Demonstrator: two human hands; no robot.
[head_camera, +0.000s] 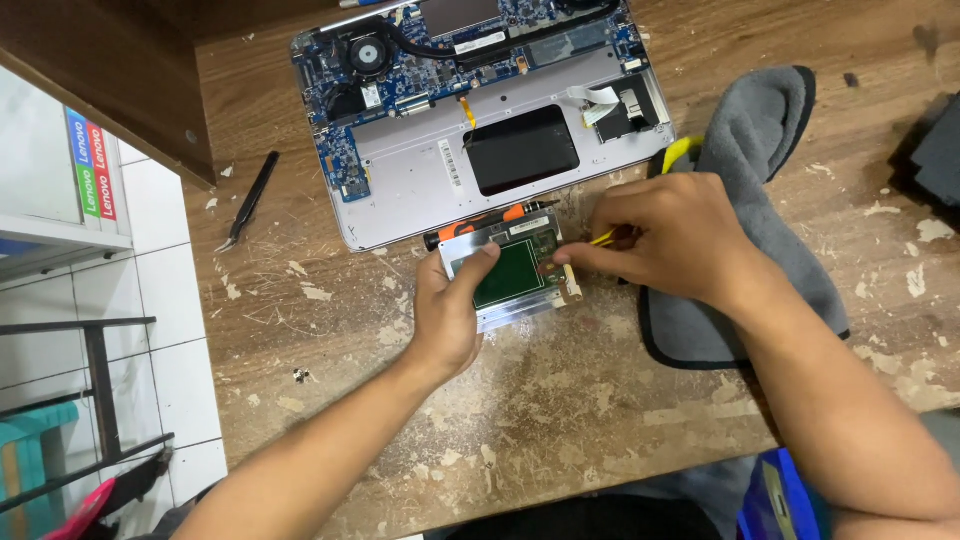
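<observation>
Near the middle of the worn wooden table, just below the front edge of the opened laptop, the left hand is gripping a small touchpad module, thumb pressed on its green board so the part is staying flat and steady. The right hand is pinching closed around a thin yellow tool, its tip meeting the module's right edge, and the heel is resting on the grey cloth for support. An orange-handled screwdriver is lying between module and laptop, close enough to grab. Black tweezers are sitting well apart toward the table's left edge. The laptop is lying with its underside cover off, circuit board and fan exposed, toward the far edge.
</observation>
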